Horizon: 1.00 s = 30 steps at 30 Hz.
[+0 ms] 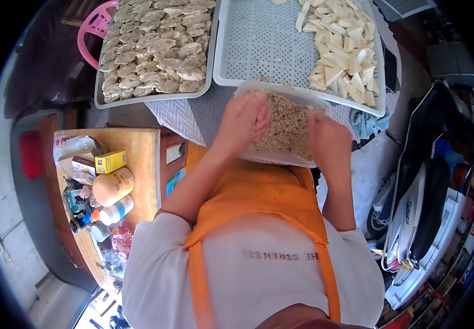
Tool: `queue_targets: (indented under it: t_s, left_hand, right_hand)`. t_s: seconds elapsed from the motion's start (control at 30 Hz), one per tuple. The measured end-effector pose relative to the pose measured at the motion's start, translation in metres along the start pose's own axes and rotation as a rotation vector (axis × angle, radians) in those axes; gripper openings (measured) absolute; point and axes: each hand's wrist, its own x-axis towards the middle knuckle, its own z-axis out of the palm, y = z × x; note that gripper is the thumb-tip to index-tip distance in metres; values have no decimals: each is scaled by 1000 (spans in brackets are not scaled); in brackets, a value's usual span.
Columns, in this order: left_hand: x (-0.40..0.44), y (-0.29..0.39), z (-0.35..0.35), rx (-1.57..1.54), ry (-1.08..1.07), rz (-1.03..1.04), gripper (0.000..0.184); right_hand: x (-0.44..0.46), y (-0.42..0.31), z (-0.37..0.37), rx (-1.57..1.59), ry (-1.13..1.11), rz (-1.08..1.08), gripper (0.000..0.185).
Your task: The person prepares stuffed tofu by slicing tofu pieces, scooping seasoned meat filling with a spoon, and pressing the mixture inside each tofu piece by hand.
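Observation:
My left hand (246,122) is closed, its fingers curled over the left side of a clear plastic tub (281,161). Whatever those fingers hold, if anything, is hidden. Crumbly brown minced filling (286,123) fills the tub, which sits right in front of my orange apron (259,192). At the tub's right edge, my right hand (329,137) is also closed, with the thumb toward the filling; I cannot make out anything inside it. Just beyond the tub lies a grey perforated tray (259,49) with pale cut wedges (344,49) heaped at its right side.
A metal tray (210,68) of filled, coated pieces (154,46) stands at the far left, by a pink chair back (91,33). Left of me, a wooden table (146,164) carries bottles and boxes. A blue cloth (365,123) hangs at right, near a parked scooter (412,214).

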Motion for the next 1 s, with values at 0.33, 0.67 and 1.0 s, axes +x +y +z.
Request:
queue_targets:
  t_s: [0.33,0.67,1.0]
  left_hand:
    - [2,-2,0,-130,49,56,44]
    - [3,1,2,-176,94,2,45]
    - [-1,0,0,-53,-24,45,44]
  right_hand:
    - [-2,9,16,84,-125,-25,35]
    - [-5,12,3,731,-352,-295,18]
    - [5,17,-8,468,52,-168,12]
